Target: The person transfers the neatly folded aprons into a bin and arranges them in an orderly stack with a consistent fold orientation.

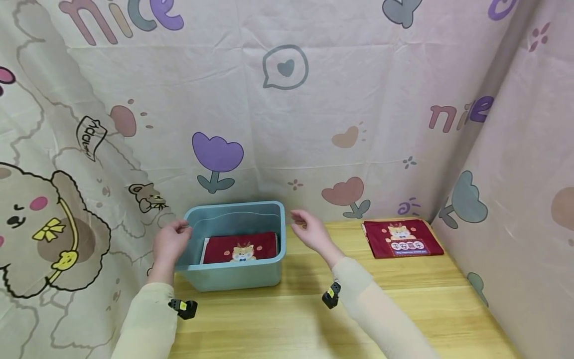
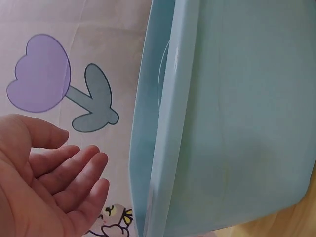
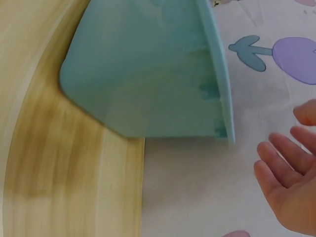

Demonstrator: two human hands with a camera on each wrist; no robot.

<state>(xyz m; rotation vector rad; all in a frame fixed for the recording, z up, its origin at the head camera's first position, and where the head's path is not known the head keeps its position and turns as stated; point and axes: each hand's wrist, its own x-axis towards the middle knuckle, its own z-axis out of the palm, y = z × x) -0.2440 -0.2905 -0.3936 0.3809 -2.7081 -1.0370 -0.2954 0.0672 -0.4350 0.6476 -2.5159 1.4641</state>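
Note:
A light blue plastic bin (image 1: 233,276) stands on the wooden table against the back curtain. Inside it lies a folded dark red cloth-like packet (image 1: 242,248) printed with a cartoon animal. At the bin's left rim hovers my left hand (image 1: 172,243), its fingers loosely bent and holding nothing. In the left wrist view a gap shows between those fingertips (image 2: 101,158) and the rim. My right hand (image 1: 311,232) is just off the right rim, fingers relaxed, palm toward the bin, also holding nothing.
A second dark red packet (image 1: 403,239) with the same animal print lies flat at the table's back right. Printed curtains (image 1: 287,124) enclose the back and both sides. The wooden tabletop (image 1: 251,324) extends in front of the bin.

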